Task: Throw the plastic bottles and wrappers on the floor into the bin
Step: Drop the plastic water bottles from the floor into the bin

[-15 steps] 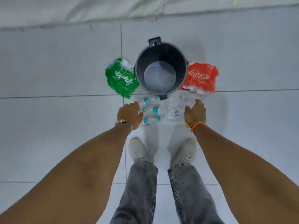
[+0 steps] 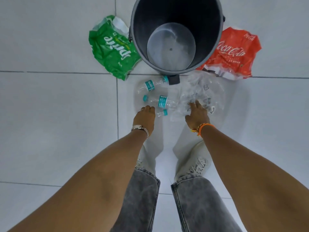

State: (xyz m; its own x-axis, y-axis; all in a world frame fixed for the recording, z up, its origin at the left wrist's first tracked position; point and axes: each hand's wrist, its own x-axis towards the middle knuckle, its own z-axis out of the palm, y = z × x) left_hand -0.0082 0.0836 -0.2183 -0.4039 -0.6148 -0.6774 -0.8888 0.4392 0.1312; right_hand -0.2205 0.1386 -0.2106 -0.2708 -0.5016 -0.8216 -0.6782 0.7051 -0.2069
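Note:
A dark grey bin [image 2: 142,30] stands open and empty on the white tiled floor. A green Sprite wrapper [image 2: 113,49] lies to its left and a red Coca-Cola wrapper [image 2: 234,52] to its right. In front of the bin lie a clear bottle with a teal label [image 2: 150,85], a second one [image 2: 162,101] and a crumpled clear wrapper [image 2: 200,91]. My left hand [image 2: 145,118] is curled over the nearest bottle [image 2: 163,113]; only its neck and teal cap show. My right hand [image 2: 197,114] rests on the clear wrapper's near edge, fingers spread.
The bin's foot pedal [image 2: 173,79] juts toward me beside the farthest bottle's cap. My white shoes [image 2: 197,164] and grey jeans [image 2: 142,198] are just behind my hands. Bare white tiles [image 2: 50,114] stretch to both sides.
I have bent lower, so the bin and litter look much closer. My right hand has moved forward onto the clear wrapper. My left hand stays over the nearest bottle.

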